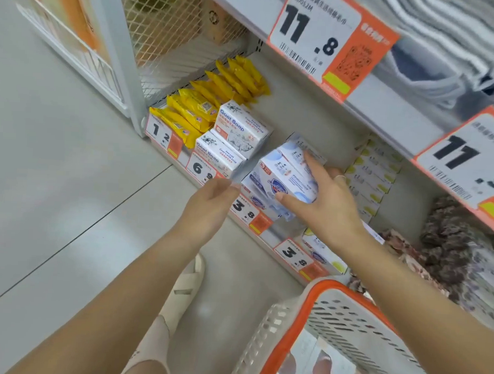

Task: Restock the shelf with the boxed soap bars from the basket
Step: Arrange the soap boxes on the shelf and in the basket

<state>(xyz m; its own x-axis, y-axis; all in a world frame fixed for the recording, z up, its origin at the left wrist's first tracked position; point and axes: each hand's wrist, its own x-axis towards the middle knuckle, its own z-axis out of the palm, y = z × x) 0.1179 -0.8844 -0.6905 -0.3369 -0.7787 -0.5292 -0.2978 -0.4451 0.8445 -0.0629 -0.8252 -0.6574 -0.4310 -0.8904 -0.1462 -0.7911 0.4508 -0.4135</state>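
- The pale grey metal store shelf (pixel 296 103) runs from upper left to lower right, with a wire-mesh end panel at its left and orange-and-white price tags along its front edges.
- The white perforated plastic basket with an orange rim (pixel 313 327) sits at the lower right, below the right forearm; pinkish packs show blurred inside it.
- A row of yellow plastic-wrapped packets (pixel 213 99) stands at the left end of the lower shelf.
- Beside them are two white Goat Soap cartons (pixel 237 135), one behind the other.
- A column of white cartons with yellow-green marks (pixel 375 176) lies toward the right of the shelf.
- The right hand (pixel 325 202) grasps a stack of white-and-blue boxed soap bars (pixel 286 174), thumb under the near edge and fingers spread over the top, held above the shelf lip by the 3.8 tag.
- The left hand (pixel 210 205) reaches toward the stack's left side, fingers mostly straight; a blurred pale edge sits at its fingertips, and whether it pinches anything cannot be told.
- A cream slip-on sandal (pixel 186 286) rests on the grey tiled floor.
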